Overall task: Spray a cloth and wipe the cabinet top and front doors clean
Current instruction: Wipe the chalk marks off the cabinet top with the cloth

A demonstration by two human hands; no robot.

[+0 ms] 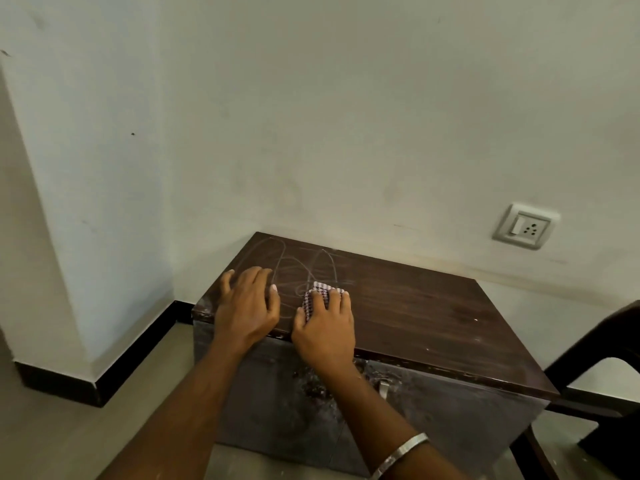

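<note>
Cloth: I see the checked cloth (pixel 317 299) bunched on the cabinet top (pixel 415 313), left of middle, near the front edge.
Right hand: my right hand (pixel 323 327) presses down on the cloth, fingers curled over it, tips together.
Left hand: my left hand (pixel 246 306) lies flat just left of the cloth, fingers spread, holding nothing.
Top: pale looping streaks mark the far-left part.
Front doors: the front doors (pixel 433 417) look smudged, with a metal handle (pixel 383 389).
Surroundings: socket (pixel 526 231) on the wall, right; dark chair (pixel 602 368) at far right.
</note>
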